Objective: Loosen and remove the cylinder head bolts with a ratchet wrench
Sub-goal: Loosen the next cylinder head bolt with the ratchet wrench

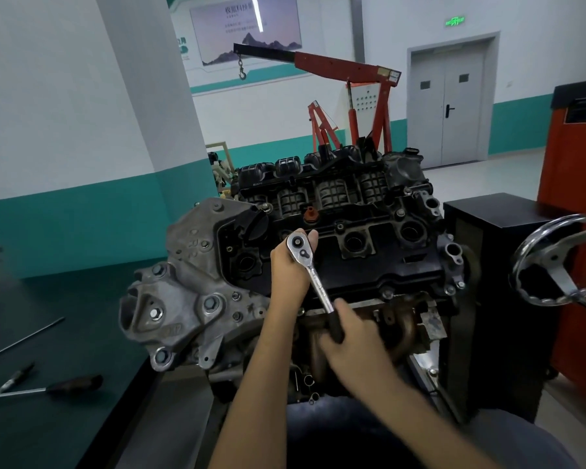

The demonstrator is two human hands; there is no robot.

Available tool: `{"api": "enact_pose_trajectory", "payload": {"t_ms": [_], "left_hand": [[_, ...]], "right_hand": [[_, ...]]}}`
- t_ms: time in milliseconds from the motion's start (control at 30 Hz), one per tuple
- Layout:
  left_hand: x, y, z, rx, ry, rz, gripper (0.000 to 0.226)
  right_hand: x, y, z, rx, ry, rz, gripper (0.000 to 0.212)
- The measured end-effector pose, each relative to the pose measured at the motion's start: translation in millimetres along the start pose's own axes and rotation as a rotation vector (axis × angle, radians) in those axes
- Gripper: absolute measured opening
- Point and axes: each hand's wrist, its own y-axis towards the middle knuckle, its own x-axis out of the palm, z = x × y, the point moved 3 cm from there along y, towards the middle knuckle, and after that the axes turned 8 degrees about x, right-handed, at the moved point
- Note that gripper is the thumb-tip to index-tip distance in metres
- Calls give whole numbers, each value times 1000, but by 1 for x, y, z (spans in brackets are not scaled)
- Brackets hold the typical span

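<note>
I judge we're mid-loosening: left hand [290, 269] clasps the ratchet wrench [315, 279] by its head over the valve cover [379, 269], right hand [351, 336] grips its handle; next, swing firmly

No words can be read clearly here. A green glowing sign [455, 21] sits on the wall above the top edge of the grey door [449, 106]. Its marks are too fuzzy to read. A big poster [247, 28] on the back wall has dark letters near its top edge, but they are blurry too. Tiny white print [256, 185] sits near the far left corner of the engine [190, 299]. It is too small to read.
</note>
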Motion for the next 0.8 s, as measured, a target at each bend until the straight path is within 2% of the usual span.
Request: {"api": "enact_pose_trajectory", "payload": {"t_ms": [100, 200, 300, 400, 500, 567, 633, 667, 800], "left_hand": [[0, 3, 2, 6, 89, 14, 49], [-4, 3, -2, -29, 46, -13, 48], [-10, 2, -2, 23, 9, -118, 43], [-12, 5, 10, 131, 51, -199, 36], [-10, 8, 12, 102, 20, -229, 39], [-10, 3, 9, 71, -30, -160, 43], [-8, -5, 7, 64, -94, -59, 40], [-6, -7, 7, 67, -112, -28, 39], [1, -8, 10, 58, -96, 51, 39]], "right_hand": [[39, -6, -12, 40, 152, 74, 15], [35, -4, -12, 47, 112, -14, 20], [-18, 17, -3, -71, -136, -148, 23], [-83, 60, -10, -203, -495, -237, 26], [-112, 96, -35, -429, -883, -198, 30], [-111, 103, -40, -471, -966, -174, 37], [-101, 89, -30, -419, -884, -143, 28], [-91, 75, -20, -372, -758, -141, 22], [-20, 14, 3, -102, -164, -55, 26]]}}
